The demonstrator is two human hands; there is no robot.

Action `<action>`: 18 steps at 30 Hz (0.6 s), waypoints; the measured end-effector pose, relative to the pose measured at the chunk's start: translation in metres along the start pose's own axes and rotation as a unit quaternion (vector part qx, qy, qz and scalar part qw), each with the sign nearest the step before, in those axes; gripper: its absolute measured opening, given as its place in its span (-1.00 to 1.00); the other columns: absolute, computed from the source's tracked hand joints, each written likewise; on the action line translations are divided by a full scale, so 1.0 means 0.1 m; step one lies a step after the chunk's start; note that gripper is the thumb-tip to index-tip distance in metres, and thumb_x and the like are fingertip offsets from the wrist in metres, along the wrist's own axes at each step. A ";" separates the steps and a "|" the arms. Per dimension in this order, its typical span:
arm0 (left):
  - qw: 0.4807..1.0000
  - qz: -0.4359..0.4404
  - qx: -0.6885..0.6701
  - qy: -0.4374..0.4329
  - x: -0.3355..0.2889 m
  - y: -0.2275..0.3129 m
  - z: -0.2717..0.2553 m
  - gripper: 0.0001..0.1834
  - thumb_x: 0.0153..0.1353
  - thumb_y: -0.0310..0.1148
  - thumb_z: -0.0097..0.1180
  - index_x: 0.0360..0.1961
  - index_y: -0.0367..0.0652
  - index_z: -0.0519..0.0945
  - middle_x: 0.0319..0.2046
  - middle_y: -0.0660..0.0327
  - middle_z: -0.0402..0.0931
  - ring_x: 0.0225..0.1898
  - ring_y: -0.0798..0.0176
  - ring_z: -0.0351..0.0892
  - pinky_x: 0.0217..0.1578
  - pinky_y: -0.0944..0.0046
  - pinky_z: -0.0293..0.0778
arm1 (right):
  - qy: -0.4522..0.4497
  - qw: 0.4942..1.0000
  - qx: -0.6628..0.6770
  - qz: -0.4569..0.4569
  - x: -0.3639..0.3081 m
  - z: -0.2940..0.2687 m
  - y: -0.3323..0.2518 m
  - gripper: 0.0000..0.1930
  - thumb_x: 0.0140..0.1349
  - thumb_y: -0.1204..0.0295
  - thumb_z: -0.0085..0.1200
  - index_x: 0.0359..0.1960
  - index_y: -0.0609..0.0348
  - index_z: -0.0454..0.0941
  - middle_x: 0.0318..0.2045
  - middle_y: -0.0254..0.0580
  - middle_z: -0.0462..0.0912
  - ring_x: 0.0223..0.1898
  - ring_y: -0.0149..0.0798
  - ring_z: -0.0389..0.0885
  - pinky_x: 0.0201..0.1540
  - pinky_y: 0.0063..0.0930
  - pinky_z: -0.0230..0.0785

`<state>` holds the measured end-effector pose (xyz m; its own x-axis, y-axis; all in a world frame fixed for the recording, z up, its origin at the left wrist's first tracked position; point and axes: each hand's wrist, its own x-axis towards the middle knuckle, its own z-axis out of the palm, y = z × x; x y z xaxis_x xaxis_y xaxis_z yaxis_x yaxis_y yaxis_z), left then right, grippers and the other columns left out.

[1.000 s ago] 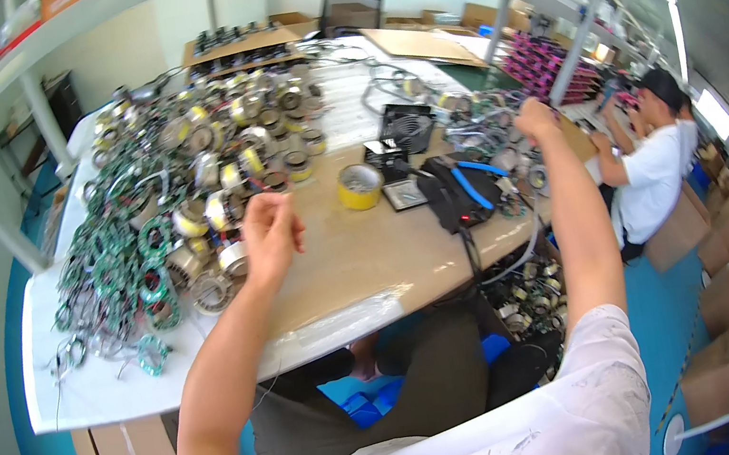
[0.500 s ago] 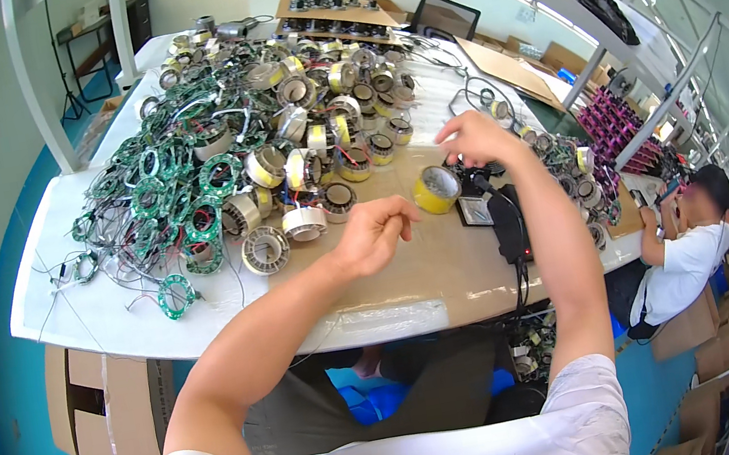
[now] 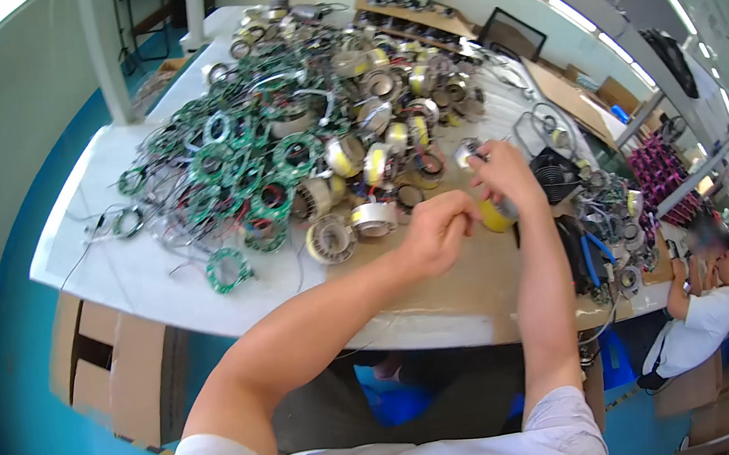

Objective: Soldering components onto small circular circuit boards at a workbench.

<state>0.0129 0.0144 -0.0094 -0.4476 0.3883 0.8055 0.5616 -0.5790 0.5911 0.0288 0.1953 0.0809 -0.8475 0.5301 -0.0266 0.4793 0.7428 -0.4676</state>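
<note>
My left hand [image 3: 438,234] hangs over the brown board on the table, fingers curled into a loose fist; what they may hold is hidden. My right hand [image 3: 505,177] is farther off and to the right, its bent fingers closed at a small silver ring-shaped motor stator [image 3: 468,153], blurred. Beneath that hand is a round yellow-sided part [image 3: 498,216], partly covered by the wrist. Left of both hands, a heap of motor stators [image 3: 373,216] with yellow tape and white rims meets a tangle of green ring-shaped circuit boards [image 3: 228,269] and wires.
A black square grille-like part [image 3: 556,173] lies right of my right hand, with blue-handled pliers [image 3: 597,254] nearer. More stators and wires [image 3: 616,219] are piled beyond. A person in a white shirt [image 3: 704,327] works at far right. Cardboard boxes [image 3: 113,366] stand below the table's left edge.
The view has shifted, so the table appears farther right. My right hand has come in closer over the yellow-sided part, and a silver stator now shows at its fingertips. My left hand stays curled.
</note>
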 end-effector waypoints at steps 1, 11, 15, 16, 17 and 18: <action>1.000 -0.010 0.004 0.008 -0.03 -0.08 0.03 -0.73 0.24 -0.71 -0.22 -0.30 -0.28 0.57 -0.52 0.19 0.48 -0.52 0.34 0.48 -0.48 0.33 0.40 | 0.000 0.999 0.041 0.003 -0.08 0.01 0.09 -0.61 0.34 0.33 0.14 0.07 0.38 0.49 -0.43 -0.03 0.76 -0.64 -0.27 0.69 -0.66 -0.42 0.49; 0.991 -0.115 0.054 -0.034 -0.05 -0.07 0.10 -0.67 0.26 -0.67 -0.21 -0.22 -0.29 0.65 -0.55 0.24 0.51 -0.52 0.46 0.44 -0.48 0.41 0.37 | 0.220 0.950 -0.118 -0.189 -0.56 0.42 0.53 -0.63 0.20 0.15 0.26 -0.23 0.26 0.64 -0.47 0.17 0.69 -0.33 0.16 0.71 -0.20 -0.06 0.55; 0.984 -0.143 0.094 -0.039 -0.06 -0.14 0.14 -0.67 0.26 -0.66 -0.19 -0.18 -0.31 0.67 -0.55 0.24 0.55 -0.53 0.50 0.43 -0.49 0.42 0.36 | 0.259 0.944 -0.097 -0.181 -0.44 0.50 0.66 -0.64 0.32 0.15 0.16 -0.10 0.22 0.53 -0.53 0.10 0.68 -0.41 0.15 0.70 -0.30 -0.02 0.52; 0.976 -0.186 0.112 -0.035 -0.05 -0.11 0.13 -0.69 0.24 -0.64 -0.15 -0.19 -0.31 0.67 -0.53 0.19 0.58 -0.52 0.42 0.50 -0.46 0.37 0.42 | 0.273 0.942 -0.029 -0.191 -0.42 0.50 0.66 -0.65 0.33 0.17 0.16 -0.09 0.22 0.52 -0.55 0.06 0.68 -0.44 0.15 0.69 -0.34 -0.03 0.51; 0.965 -0.227 0.130 -0.029 -0.04 -0.09 0.11 -0.71 0.21 -0.63 -0.12 -0.19 -0.31 0.67 -0.51 0.14 0.61 -0.51 0.33 0.57 -0.42 0.31 0.49 | 0.286 0.936 0.039 -0.202 -0.39 0.51 0.65 -0.65 0.33 0.18 0.16 -0.09 0.22 0.52 -0.57 0.03 0.68 -0.47 0.14 0.69 -0.38 -0.03 0.50; 0.963 -0.227 0.140 -0.027 -0.04 -0.07 0.09 -0.71 0.21 -0.63 -0.12 -0.19 -0.31 0.67 -0.51 0.14 0.61 -0.51 0.33 0.57 -0.42 0.31 0.49 | 0.335 0.903 0.097 -0.249 -0.38 0.51 0.64 -0.69 0.31 0.25 0.21 -0.08 0.20 0.51 -0.61 -0.07 0.67 -0.56 0.05 0.67 -0.48 -0.16 0.46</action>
<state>0.0172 0.0237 -0.0168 -0.6596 0.5968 0.4570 0.4848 -0.1269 0.8654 0.0796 0.2018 0.0069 -0.5869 0.3270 0.7407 -0.0272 0.9063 -0.4217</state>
